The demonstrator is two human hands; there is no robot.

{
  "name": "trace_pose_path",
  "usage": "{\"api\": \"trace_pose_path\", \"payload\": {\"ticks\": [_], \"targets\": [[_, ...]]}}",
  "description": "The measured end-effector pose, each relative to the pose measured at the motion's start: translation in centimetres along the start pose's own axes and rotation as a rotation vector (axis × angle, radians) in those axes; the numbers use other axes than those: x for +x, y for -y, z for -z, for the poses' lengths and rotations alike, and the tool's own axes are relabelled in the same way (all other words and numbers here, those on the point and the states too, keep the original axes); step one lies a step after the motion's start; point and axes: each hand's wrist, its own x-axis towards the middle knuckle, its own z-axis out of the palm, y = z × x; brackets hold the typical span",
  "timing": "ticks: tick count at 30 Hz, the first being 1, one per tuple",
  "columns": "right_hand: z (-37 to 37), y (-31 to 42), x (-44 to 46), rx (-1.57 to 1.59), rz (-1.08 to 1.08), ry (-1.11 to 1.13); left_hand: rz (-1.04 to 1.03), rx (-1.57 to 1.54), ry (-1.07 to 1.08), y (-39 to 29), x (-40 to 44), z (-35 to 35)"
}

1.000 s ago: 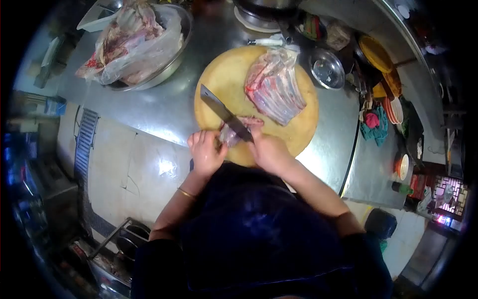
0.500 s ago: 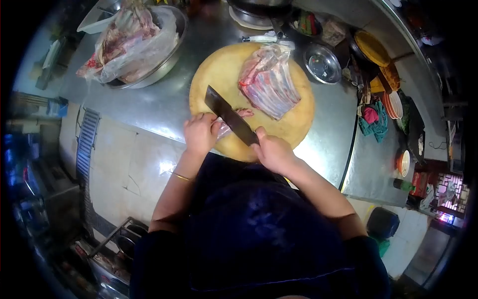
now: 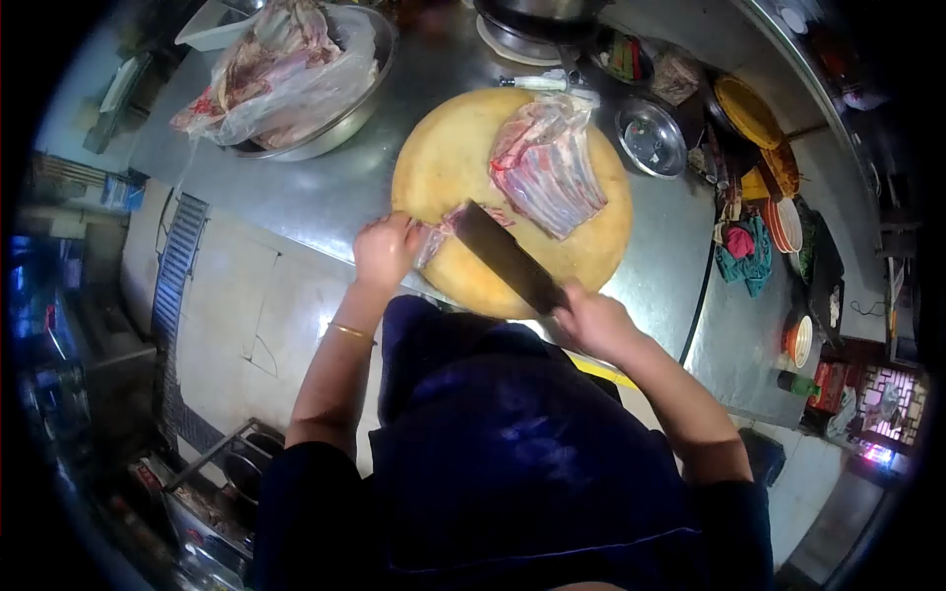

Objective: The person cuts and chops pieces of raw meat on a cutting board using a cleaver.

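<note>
Right hand [image 3: 596, 323] is closed in a fist round the cleaver [image 3: 507, 258], near mid-frame. Left hand [image 3: 382, 248] is mostly curled, right up against the left end of the small meat piece [image 3: 431, 243]; can't tell how firmly it's pinched. The blade's long axis slants from the fist toward the upper left, its far end over that piece, so part of the meat is covered. The handle's hidden by the fingers too. Rib slab [image 3: 552, 172] sits upper right on the round board [image 3: 424, 163], ribs slanting down and right. Bagged meat [image 3: 286, 74], upper left, is cut off up top.
</note>
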Motion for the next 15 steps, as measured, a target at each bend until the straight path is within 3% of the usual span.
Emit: {"api": "trace_pose_path", "payload": {"ticks": [1,4,7,10,13,15], "targets": [[-0.1,-1.1,-0.9,-0.013,0.018,-0.002,-0.013,-0.046,-0.023,0.2,0.2,0.2],[-1.2,-3.5,-1.9,0.062,0.083,-0.04,0.333,-0.42,0.191,1.3,-2.2,1.9],[-0.6,-3.2,-1.4,0.24,0.168,-0.165,0.503,-1.096,0.085,2.6,-5.7,1.5],[1.6,0.8,-2.5,0.33,0.248,-0.419,0.656,-1.379,-0.02,2.9,-7.0,2.0],[3.1,1.9,-2.8,0.518,0.256,-0.58,0.679,-1.492,0.01,-0.4,-3.5,3.3],[1.6,-0.3,-1.6,0.414,0.248,-0.719,0.574,-1.449,0.091,-3.9,-0.6,2.9]]}}
